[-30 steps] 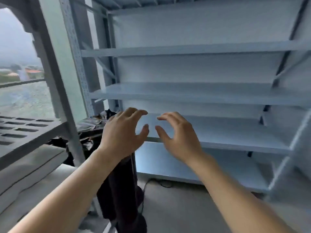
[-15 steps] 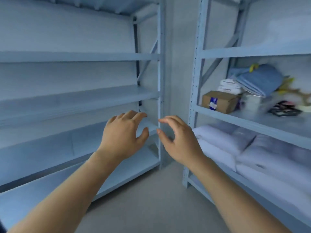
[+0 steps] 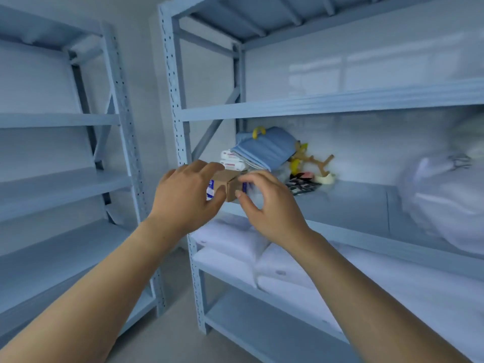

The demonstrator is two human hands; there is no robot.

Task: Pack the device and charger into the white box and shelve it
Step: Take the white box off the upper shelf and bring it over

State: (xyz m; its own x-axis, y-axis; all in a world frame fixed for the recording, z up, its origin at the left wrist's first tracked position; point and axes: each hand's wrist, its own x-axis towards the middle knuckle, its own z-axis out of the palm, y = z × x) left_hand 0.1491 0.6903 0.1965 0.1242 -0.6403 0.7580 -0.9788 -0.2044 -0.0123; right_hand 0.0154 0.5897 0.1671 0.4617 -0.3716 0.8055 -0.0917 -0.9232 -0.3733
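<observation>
Both hands are raised in front of the right rack (image 3: 180, 142). The left hand (image 3: 187, 199) and the right hand (image 3: 267, 205) are empty, their fingers spread wide and curved, thumbs pointing toward each other. Between them, and behind them, a small brown carton (image 3: 227, 183) with a blue-and-white label sits at the left front corner of the middle shelf (image 3: 353, 203); whether either hand touches it cannot be told. The carton is closed, so its contents are hidden.

No white box, device or charger can be made out here.

Behind the carton, toward the shelf's back left corner, white packets (image 3: 231, 159) are stacked, and a folded blue cloth (image 3: 267, 148) lies tilted on top of them, with a yellow loop (image 3: 258, 131) at its upper edge. Just right of these are blurred yellow and tan items (image 3: 311, 161) and a dark flat thing (image 3: 301, 186). A large white bag (image 3: 445, 195) fills the shelf's right end.

The shelf below holds white pillows (image 3: 275, 260) side by side. The left rack (image 3: 123, 132) shows bare shelves.
</observation>
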